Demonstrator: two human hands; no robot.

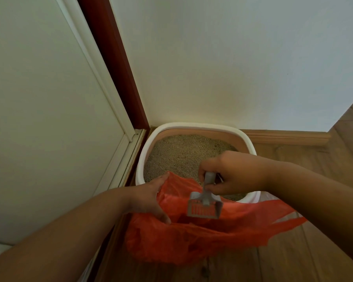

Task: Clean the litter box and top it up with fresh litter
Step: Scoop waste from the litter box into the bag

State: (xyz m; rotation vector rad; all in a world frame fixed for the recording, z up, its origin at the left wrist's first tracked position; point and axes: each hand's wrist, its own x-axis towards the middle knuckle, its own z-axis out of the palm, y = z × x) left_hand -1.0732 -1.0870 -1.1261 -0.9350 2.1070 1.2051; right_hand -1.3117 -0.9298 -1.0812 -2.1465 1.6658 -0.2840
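Litter scoop point(204, 202), pinched in the right hand point(231, 173), tipped into the orange bag point(183, 241) that the left hand point(151, 199) gripped open beside the litter box point(192, 125).

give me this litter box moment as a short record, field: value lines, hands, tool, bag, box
left hand: left hand grips the near-left edge of the bag's mouth, holding it open
right hand: right hand pinches the scoop's handle from above
scoop: grey slotted scoop, head pointing down over the open bag
bag: orange plastic bag on the wooden floor, in front of the box
litter box: white-rimmed litter box in the corner against the wall, holding beige litter
scoop contents: cannot tell
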